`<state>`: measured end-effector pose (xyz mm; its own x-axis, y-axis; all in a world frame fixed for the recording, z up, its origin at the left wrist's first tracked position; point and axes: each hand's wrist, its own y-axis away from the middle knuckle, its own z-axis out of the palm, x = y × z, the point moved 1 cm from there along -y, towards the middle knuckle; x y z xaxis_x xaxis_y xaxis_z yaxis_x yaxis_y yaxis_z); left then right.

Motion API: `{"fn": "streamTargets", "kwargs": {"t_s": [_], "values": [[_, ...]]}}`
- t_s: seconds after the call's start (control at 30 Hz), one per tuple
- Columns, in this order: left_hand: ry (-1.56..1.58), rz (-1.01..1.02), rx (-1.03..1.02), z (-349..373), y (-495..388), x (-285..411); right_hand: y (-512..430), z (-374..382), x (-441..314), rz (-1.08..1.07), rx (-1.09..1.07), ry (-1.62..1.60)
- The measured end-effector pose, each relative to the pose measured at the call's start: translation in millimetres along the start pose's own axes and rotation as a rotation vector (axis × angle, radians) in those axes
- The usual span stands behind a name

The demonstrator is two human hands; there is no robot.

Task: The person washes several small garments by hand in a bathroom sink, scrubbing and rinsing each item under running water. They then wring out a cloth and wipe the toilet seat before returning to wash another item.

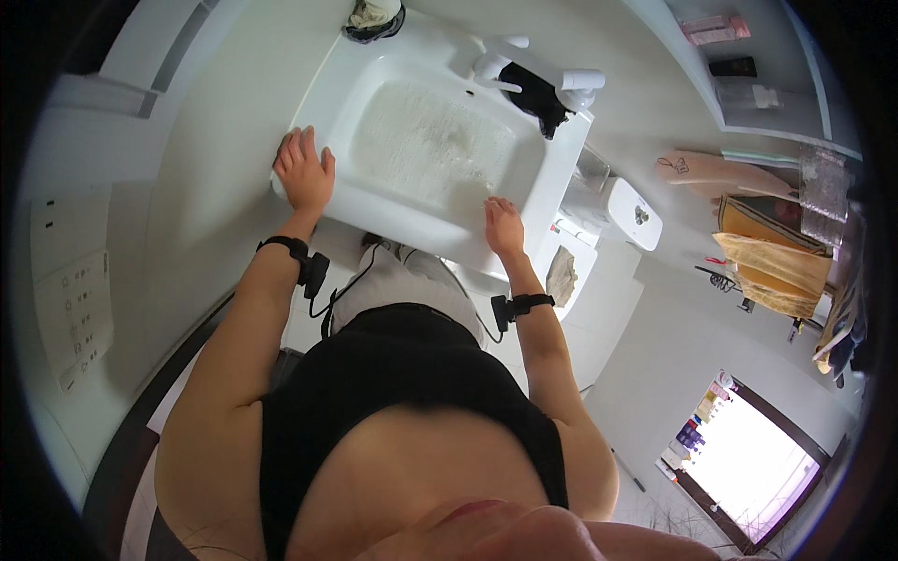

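A white washbasin point(330, 175) lies before me, holding cloudy water point(428, 140) with some bubbles on it. My left hand point(305, 172) rests on its front left corner, fingers spread and nothing visible in them. Over the front right part of the rim is my right hand point(505, 228), back up and fingers loosely curled towards the water. Its palm is hidden, so I cannot see whether anything is in it. A white faucet point(494, 63) stands at the back of the basin. Beside it, a black cloth point(533, 98) hangs over the back right rim.
A dark and cream cloth bundle point(374, 19) sits at the back left corner. To the right are a toilet tank point(631, 212) and a beige cloth point(561, 275) on the toilet lid. Yellow towels point(775, 270) hang on the right wall, below a shelf cabinet point(708, 77).
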<state>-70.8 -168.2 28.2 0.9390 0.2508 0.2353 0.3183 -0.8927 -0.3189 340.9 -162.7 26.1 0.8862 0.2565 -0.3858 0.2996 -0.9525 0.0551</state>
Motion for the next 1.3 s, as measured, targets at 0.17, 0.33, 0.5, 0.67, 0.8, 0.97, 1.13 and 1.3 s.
{"fn": "streamTargets", "kwargs": {"t_s": [0.17, 0.33, 0.5, 0.67, 0.8, 0.97, 1.13, 1.3], "values": [[-0.016, -0.008, 0.007, 4, 0, -1, 29, 10, -6, 0.016, 0.142, 0.006], [-0.045, -0.005, 0.001, 5, -1, -1, 27, 7, -12, 0.015, 0.141, 0.08], [-0.067, -0.008, -0.008, 5, 0, 0, 28, 5, -12, 0.014, 0.154, 0.081], [-0.065, -0.013, -0.009, 3, 0, 2, 28, 4, -12, 0.0, 0.192, 0.04], [-0.081, -0.016, -0.014, 1, 0, 3, 26, 2, -12, 0.001, 0.185, 0.062], [-0.053, 0.007, 0.013, 1, 0, 3, 27, 1, -12, 0.0, 0.173, 0.076], [-0.075, 0.016, 0.004, 3, 0, 3, 26, 1, -10, 0.004, 0.172, 0.102], [-0.099, 0.017, 0.008, 6, 0, 3, 26, -1, -10, 0.014, 0.169, 0.071]]}}
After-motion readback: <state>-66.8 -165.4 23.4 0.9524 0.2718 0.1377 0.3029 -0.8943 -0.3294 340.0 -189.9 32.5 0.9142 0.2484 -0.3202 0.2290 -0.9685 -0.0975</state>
